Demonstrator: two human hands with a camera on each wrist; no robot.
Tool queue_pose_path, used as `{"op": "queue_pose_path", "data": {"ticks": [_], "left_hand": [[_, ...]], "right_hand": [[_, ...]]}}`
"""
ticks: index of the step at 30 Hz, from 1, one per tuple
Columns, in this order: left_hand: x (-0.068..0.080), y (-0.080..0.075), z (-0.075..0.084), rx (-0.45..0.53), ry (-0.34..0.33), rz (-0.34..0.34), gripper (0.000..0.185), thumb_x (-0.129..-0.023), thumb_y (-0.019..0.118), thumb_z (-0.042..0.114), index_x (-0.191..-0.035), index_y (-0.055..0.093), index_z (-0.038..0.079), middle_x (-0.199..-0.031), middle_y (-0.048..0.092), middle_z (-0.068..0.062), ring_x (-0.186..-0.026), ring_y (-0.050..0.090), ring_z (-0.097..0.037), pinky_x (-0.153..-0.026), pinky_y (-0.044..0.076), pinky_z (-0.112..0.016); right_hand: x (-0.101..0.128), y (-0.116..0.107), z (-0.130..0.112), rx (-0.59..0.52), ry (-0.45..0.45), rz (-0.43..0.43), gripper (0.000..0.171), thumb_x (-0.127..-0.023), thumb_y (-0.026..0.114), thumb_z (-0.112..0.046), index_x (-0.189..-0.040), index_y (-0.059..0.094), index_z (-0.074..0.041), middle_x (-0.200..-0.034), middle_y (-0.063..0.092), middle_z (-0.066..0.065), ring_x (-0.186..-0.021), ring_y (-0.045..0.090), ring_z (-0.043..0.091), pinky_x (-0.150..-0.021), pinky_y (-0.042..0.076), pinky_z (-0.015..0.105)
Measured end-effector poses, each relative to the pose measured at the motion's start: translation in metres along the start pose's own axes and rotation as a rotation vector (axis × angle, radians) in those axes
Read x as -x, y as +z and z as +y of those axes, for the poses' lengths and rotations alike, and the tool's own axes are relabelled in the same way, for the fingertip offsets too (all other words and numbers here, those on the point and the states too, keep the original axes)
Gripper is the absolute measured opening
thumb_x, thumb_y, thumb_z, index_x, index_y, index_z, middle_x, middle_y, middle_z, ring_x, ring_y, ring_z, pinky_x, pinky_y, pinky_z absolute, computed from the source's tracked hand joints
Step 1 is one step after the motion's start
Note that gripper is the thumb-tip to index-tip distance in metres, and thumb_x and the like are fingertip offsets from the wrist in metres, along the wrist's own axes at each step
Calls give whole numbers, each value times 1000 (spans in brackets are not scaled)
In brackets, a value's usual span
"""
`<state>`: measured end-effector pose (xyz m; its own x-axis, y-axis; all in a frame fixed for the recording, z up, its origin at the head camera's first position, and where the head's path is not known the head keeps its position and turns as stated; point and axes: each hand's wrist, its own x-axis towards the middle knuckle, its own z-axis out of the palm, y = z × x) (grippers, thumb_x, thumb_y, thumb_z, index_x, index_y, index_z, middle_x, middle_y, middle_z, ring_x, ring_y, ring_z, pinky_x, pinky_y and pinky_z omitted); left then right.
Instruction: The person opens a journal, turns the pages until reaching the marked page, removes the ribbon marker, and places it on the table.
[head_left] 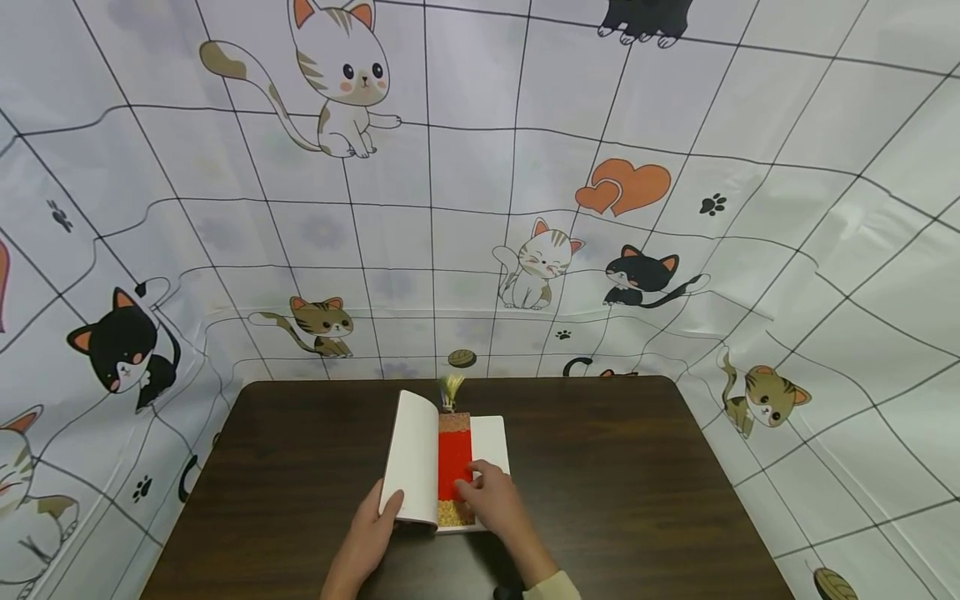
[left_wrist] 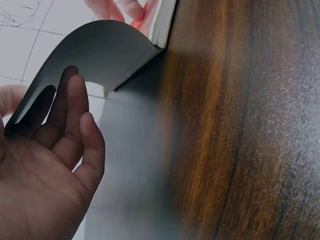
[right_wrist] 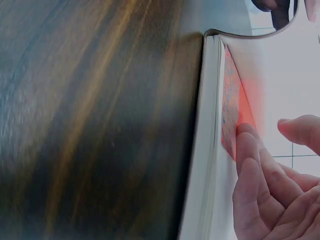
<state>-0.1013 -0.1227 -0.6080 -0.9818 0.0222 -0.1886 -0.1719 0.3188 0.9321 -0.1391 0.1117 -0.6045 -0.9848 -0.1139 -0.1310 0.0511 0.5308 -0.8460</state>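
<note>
An open notebook (head_left: pixel 490 437) lies on the table, its front cover (head_left: pixel 411 458) raised and bowed to the left. My left hand (head_left: pixel 367 527) pinches that cover at its lower outer edge, thumb on the white inner side and fingers behind. In the left wrist view the cover's dark outside (left_wrist: pixel 100 50) curves over those fingers. A red bookmark (head_left: pixel 453 458) with glittery gold ends and a pale tassel (head_left: pixel 450 390) lies along the fold. At its right edge, the fingers of my right hand (head_left: pixel 495 500) touch it; in the right wrist view the thumb (right_wrist: pixel 300 131) stands apart from them.
The dark wooden table (head_left: pixel 630 475) extends on both sides of the notebook. Behind it hangs a white gridded sheet (head_left: pixel 465 167) printed with cartoon cats. A small dark object (head_left: pixel 507 592) shows at the bottom edge beside the right sleeve (head_left: pixel 553 588).
</note>
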Motion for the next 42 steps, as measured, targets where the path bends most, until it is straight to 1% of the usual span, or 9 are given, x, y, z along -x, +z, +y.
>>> {"op": "queue_pose_path", "data": {"ticks": [7, 14, 19, 22, 26, 28, 31, 35, 42], "left_hand": [[0, 0, -1, 14, -8, -7, 43, -115, 54, 27, -151, 52, 3, -137, 69, -14, -129, 60, -25, -105, 50, -44], [0, -1, -2, 27, -16, -13, 46, -115, 54, 29, -153, 51, 4, -140, 68, -15, -131, 61, -27, -103, 51, -46], [0, -2, -3, 13, -21, -17, 51, -115, 52, 34, -157, 48, 4, -149, 63, -18, -140, 57, -34, -107, 51, -51], [-1, -2, -3, -1, -21, -17, 53, -115, 52, 37, -157, 47, 4, -149, 62, -19, -140, 57, -34, -107, 51, -52], [0, -2, -2, 7, -28, -14, 52, -115, 52, 36, -156, 47, 4, -148, 63, -18, -137, 58, -32, -106, 51, -50], [0, -2, -2, 17, -32, -16, 53, -115, 52, 35, -158, 46, 4, -149, 62, -19, -138, 58, -32, -106, 52, -50], [0, -2, -1, 32, -18, -22, 54, -115, 52, 35, -159, 45, 3, -150, 61, -21, -138, 58, -33, -106, 52, -51], [0, -2, -1, 42, -13, -28, 54, -115, 53, 35, -159, 45, 5, -151, 61, -18, -140, 56, -33, -109, 49, -52], [1, -1, -2, 8, 9, -14, 52, -115, 53, 33, -158, 47, 3, -151, 62, -19, -146, 52, -37, -116, 44, -57]], "right_hand": [[-3, 10, 3, -75, 12, -18, 27, -99, 73, -16, -120, 73, 2, -76, 76, 4, -61, 67, 13, -56, 54, 29], [-1, 17, 0, -134, 54, -27, 17, -101, 73, -21, -108, 75, -5, -74, 77, 4, -58, 71, 15, -58, 60, 30], [-2, 20, -2, -118, 62, -28, 19, -103, 71, -26, -105, 76, -8, -74, 77, 2, -60, 72, 14, -60, 60, 30], [-4, 19, -1, -19, 27, 46, 16, -100, 73, -24, -102, 76, -9, -73, 72, -1, -61, 64, 12, -59, 54, 29], [-6, 17, 4, 120, 12, 181, 23, -95, 77, -22, -112, 73, -7, -73, 61, -3, -62, 50, 12, -57, 43, 30], [-7, 15, 6, 129, 34, 207, 34, -95, 78, -23, -122, 70, -4, -74, 59, -3, -62, 49, 12, -57, 42, 29], [-8, 13, 6, 108, 79, 203, 43, -96, 79, -24, -130, 67, -2, -76, 59, -2, -63, 50, 13, -56, 43, 28], [-8, 10, 5, 99, 101, 190, 36, -97, 76, -25, -127, 70, -4, -77, 60, -2, -64, 51, 14, -56, 43, 31], [-6, 8, 8, 109, 75, 191, 28, -100, 73, -24, -125, 73, -10, -76, 62, -5, -61, 52, 11, -55, 40, 32]]}}
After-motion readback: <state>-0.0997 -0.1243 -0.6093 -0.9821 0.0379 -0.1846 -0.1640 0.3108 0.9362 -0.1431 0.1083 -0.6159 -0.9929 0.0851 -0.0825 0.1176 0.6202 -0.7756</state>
